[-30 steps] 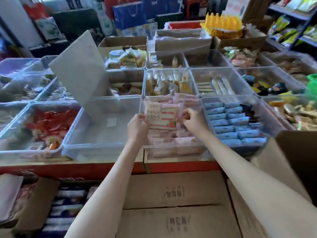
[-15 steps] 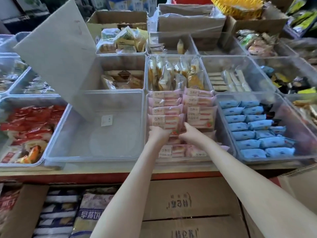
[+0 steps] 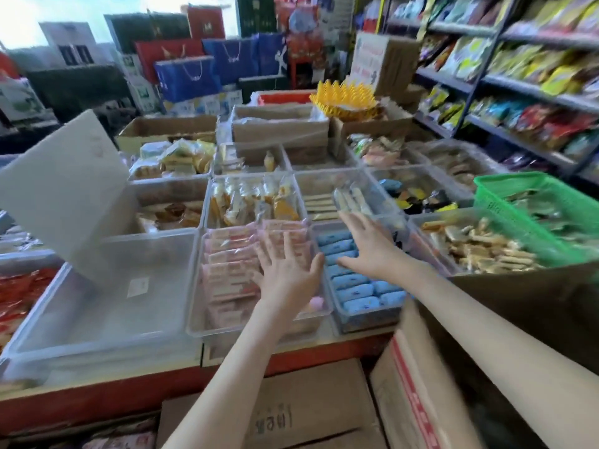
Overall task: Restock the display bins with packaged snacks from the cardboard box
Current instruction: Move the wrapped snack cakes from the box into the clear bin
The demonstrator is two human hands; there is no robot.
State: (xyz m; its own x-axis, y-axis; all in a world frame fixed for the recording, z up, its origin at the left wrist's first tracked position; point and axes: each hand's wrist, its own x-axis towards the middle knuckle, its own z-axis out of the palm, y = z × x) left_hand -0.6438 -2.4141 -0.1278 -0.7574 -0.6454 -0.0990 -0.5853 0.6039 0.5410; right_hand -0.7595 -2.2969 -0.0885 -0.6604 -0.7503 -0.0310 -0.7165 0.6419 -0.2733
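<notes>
A clear display bin [image 3: 194,322] in front of me holds rows of pink packaged snacks [image 3: 228,264]. My left hand [image 3: 287,273] hovers over its right half with fingers spread, holding nothing. My right hand [image 3: 369,246] is also spread open, above the neighbouring bin of blue packaged snacks [image 3: 353,288]. An open cardboard box [image 3: 418,384] with red print stands at the lower right under my right forearm; its contents are hidden.
An empty clear bin [image 3: 107,306] with its lid [image 3: 64,192] raised sits to the left. More bins of snacks fill the table behind. A green basket [image 3: 505,202] stands at the right, stocked shelves [image 3: 518,82] beyond it. Closed cartons [image 3: 291,413] lie below the table edge.
Both hands have let go of the pink packs and lifted away, fingers spread; my right hand moved right over the blue snacks. My head has tilted up, showing the shop's shelves.
</notes>
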